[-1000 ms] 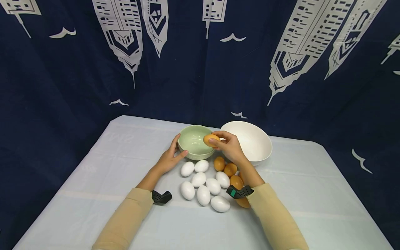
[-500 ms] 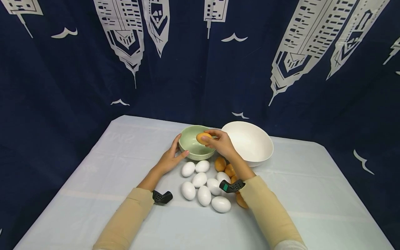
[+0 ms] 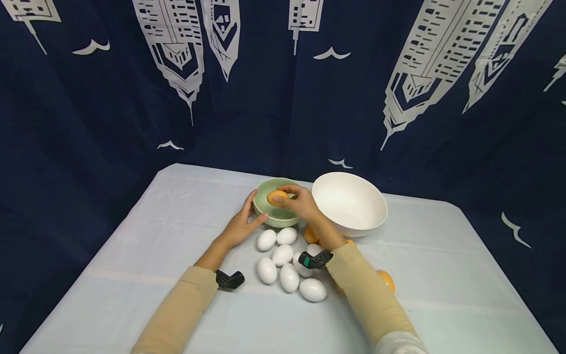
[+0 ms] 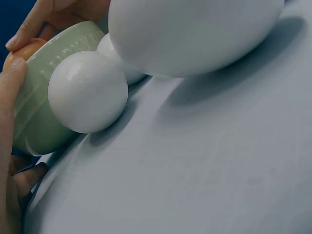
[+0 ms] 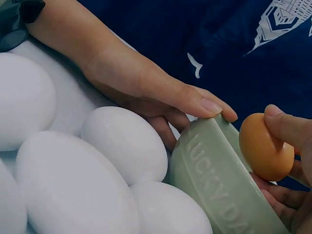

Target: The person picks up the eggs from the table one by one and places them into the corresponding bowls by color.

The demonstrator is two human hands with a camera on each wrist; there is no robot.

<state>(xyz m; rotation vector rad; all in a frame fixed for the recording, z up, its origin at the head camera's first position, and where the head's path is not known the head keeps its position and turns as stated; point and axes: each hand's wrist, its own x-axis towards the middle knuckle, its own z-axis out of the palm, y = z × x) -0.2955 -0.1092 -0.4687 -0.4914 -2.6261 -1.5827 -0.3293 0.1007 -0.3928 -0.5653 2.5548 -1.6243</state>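
The right hand [image 3: 302, 204] pinches a brown egg [image 3: 275, 197] between thumb and fingers, over the inside of a light green bowl [image 3: 277, 223]. At the bowl's left side the left hand [image 3: 240, 223] holds it, thumb at the front rim and fingers around the outer wall. Raised letters show on the bowl's wall [image 5: 214, 180] in the right wrist view, with the brown egg [image 5: 265, 146] at its rim. Several white eggs lie in front of the bowl, the nearest a white egg [image 3: 287, 236]. A few brown eggs are partly hidden under the right forearm.
A larger white bowl [image 3: 351, 204] stands just right of the green one. Right of the right sleeve a brown egg [image 3: 386, 280] shows in part. A blue patterned curtain [image 3: 265, 123] hangs behind the white-covered table [image 3: 177, 211].
The right hand has carried the brown egg leftward, from the green bowl's right rim to over its inside. The right forearm has shifted left too. The left hand stays at the bowl.
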